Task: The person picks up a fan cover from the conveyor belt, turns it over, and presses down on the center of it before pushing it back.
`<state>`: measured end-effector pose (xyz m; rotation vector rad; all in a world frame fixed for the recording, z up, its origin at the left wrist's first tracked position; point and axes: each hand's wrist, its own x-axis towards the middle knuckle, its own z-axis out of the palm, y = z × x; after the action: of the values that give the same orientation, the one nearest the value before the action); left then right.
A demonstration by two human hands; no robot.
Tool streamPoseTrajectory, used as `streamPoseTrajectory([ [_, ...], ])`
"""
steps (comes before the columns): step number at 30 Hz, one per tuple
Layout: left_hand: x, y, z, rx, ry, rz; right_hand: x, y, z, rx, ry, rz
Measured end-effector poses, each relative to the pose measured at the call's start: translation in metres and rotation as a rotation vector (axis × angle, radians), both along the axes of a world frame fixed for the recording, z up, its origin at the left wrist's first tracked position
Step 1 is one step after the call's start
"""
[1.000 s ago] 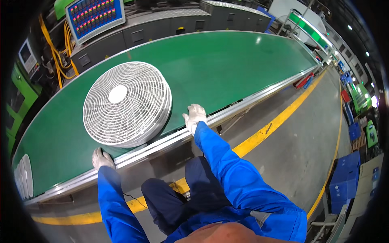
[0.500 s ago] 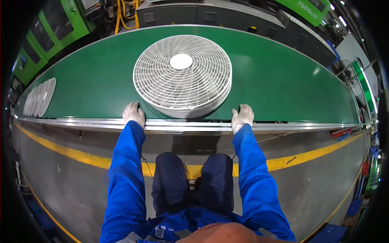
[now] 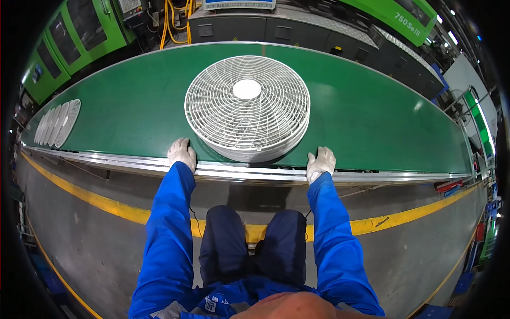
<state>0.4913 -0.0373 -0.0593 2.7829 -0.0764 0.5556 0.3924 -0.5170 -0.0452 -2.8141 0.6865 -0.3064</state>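
Observation:
A stack of round white fan grilles [image 3: 276,114] with a solid white centre disc lies on the green conveyor belt [image 3: 366,122] before me. My left hand [image 3: 182,154], in a pale work glove, rests on the belt's near metal edge, just left of the stack and apart from it. On the same edge, to the right of the grilles, lies my right hand [image 3: 321,164], also gloved. Both hands have their fingers stretched out and hold nothing.
Several more white grilles [image 3: 59,123] form a row at the belt's far left. Green machines [image 3: 74,40] and dark grey cabinets [image 3: 297,33] stand beyond the belt. Yellow hoses [image 3: 167,24] hang at the back. A yellow floor line [image 3: 372,224] runs under the near side.
The view has shifted slightly, so the stack and belt appear a little lower and further right. Both hands remain on the belt edge, and a blue-framed panel now shows at the top.

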Motion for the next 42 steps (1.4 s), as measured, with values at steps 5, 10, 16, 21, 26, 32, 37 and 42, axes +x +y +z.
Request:
streamPoseTrajectory([
  [5,0.001,0.003,-0.001,-0.010,0.012,-0.002,0.002,0.001,-0.002,-0.008,-0.016,-0.001],
  [10,0.002,0.004,-0.002,0.001,0.013,0.002,0.002,0.003,0.001,-0.012,-0.011,-0.006],
  [16,0.001,0.002,0.002,-0.008,0.027,0.000,0.002,0.003,-0.004,-0.039,-0.039,-0.017],
  [21,0.002,0.005,0.002,-0.007,0.047,-0.006,0.002,0.004,-0.003,-0.048,-0.046,-0.013],
  [26,0.003,0.006,0.000,-0.006,0.045,0.002,0.001,0.008,0.005,-0.037,-0.029,-0.004],
  [32,0.002,0.007,0.001,-0.011,0.047,-0.018,0.001,0.008,0.007,-0.024,-0.006,-0.008],
  [37,0.002,0.008,0.003,-0.004,0.063,-0.017,0.001,0.010,0.007,-0.020,0.012,-0.016],
  [42,0.002,0.009,0.004,-0.011,0.072,-0.028,0.003,0.010,0.010,-0.014,0.053,-0.022],
])
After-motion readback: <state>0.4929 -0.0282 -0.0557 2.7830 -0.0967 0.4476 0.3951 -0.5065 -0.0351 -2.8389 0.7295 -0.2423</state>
